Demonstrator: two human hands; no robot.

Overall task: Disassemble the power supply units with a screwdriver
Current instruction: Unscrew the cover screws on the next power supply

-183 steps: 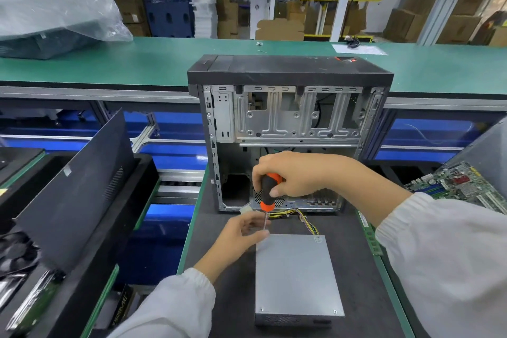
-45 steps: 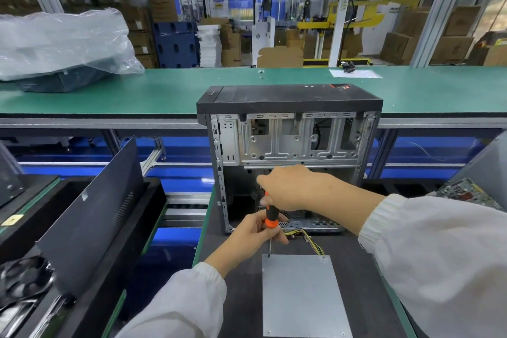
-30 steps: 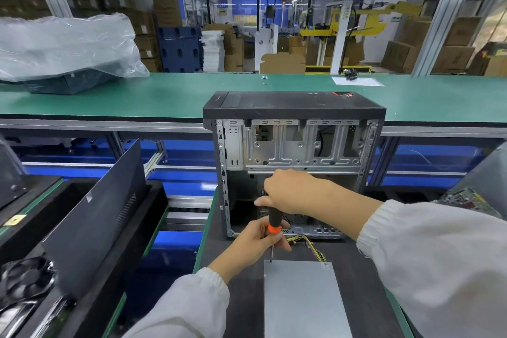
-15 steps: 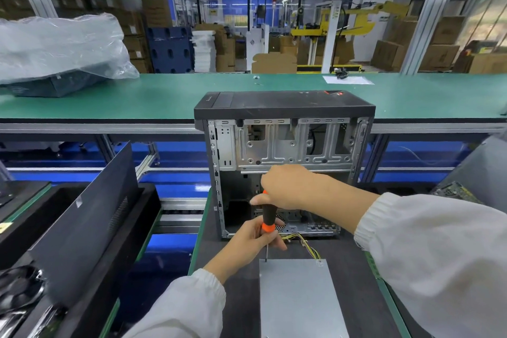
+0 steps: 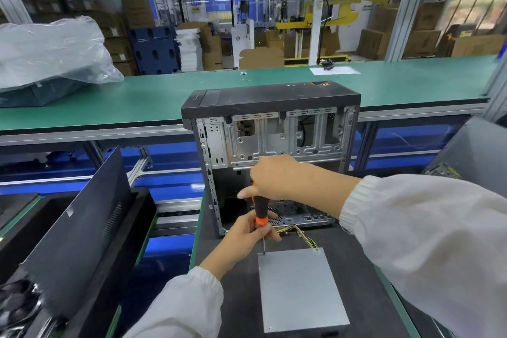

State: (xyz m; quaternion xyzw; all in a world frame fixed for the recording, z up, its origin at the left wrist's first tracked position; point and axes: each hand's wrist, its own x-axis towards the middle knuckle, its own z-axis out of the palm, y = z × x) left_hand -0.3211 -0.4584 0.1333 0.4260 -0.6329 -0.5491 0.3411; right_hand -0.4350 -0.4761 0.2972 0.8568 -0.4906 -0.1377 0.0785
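Right below both hands (image 5: 277,177) (image 5: 248,236) gripping the upright screwdriver (image 5: 260,207), its tip meets the power supply unit's (image 5: 300,291) far-left corner.

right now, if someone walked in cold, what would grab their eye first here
The orange-and-black screwdriver at centre stands out: the right hand grips its handle from above, the left hand steadies its lower end, and its tip sits on the far left corner of the silver power supply unit. Just behind stands the open, gutted computer case, with yellow wires trailing between them.
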